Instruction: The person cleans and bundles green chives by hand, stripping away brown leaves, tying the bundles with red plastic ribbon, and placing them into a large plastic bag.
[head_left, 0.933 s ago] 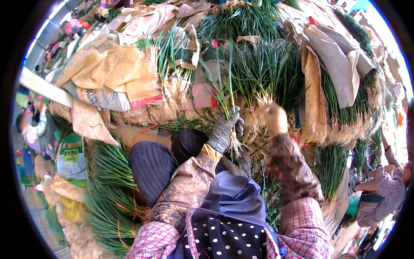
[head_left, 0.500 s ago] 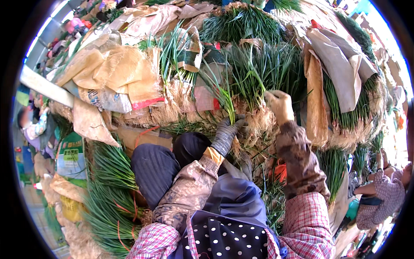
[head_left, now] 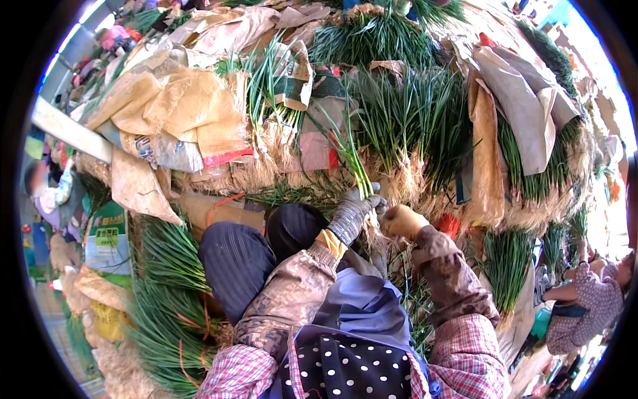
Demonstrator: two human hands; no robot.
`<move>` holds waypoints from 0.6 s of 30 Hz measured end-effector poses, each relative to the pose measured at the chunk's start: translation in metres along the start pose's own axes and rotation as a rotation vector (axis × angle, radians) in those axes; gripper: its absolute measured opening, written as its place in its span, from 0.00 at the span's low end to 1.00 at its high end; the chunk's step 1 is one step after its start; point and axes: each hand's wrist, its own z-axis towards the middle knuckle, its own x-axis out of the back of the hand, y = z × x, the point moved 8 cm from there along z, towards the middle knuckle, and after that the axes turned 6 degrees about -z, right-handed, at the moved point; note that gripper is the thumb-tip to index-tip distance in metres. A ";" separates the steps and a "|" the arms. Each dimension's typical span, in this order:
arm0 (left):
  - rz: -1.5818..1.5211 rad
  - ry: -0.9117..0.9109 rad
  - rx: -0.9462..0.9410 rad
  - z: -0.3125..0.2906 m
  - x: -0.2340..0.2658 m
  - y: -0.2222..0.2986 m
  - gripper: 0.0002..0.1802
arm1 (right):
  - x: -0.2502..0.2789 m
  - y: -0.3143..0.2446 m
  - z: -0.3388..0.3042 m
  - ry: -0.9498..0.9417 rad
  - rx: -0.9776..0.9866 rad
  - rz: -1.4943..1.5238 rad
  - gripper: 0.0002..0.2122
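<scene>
Beyond far left corner of heap (head_left: 232,177): grey wall (head_left: 74,41), bright light strips (head_left: 92,10). Left edge: pale beam (head_left: 72,133). Off near left corner: greyish floor (head_left: 56,316). Past right edge: white glare (head_left: 615,83).

We cannot see the green stalks (head_left: 359,174) inside the left hand (head_left: 352,214), nor the curled right hand's (head_left: 405,222) fingertips.

Head-worn fisheye view, looking steeply down and forward
From above the polka-dot apron (head_left: 339,366), it takes in the left hand (head_left: 352,216) and right hand (head_left: 404,223) close by near mid-frame, scallion-like greens (head_left: 409,123) farther ahead, and another person (head_left: 578,316) at the right rim.
</scene>
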 end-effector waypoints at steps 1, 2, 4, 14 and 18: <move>0.006 0.056 0.039 0.001 0.003 0.001 0.17 | 0.035 -0.001 -0.002 0.277 -0.036 -0.050 0.12; 0.013 0.105 0.085 0.000 0.006 0.002 0.16 | 0.070 -0.003 -0.006 0.556 -0.079 -0.097 0.13; 0.065 0.180 0.075 0.005 0.020 -0.008 0.12 | 0.116 -0.002 -0.009 0.893 -0.202 -0.135 0.12; 0.172 0.078 -0.108 0.010 0.017 -0.001 0.09 | 0.041 -0.038 -0.049 0.775 0.262 -0.197 0.10; 0.278 0.105 0.080 0.007 0.023 -0.005 0.10 | 0.018 -0.027 -0.045 0.543 0.242 0.206 0.22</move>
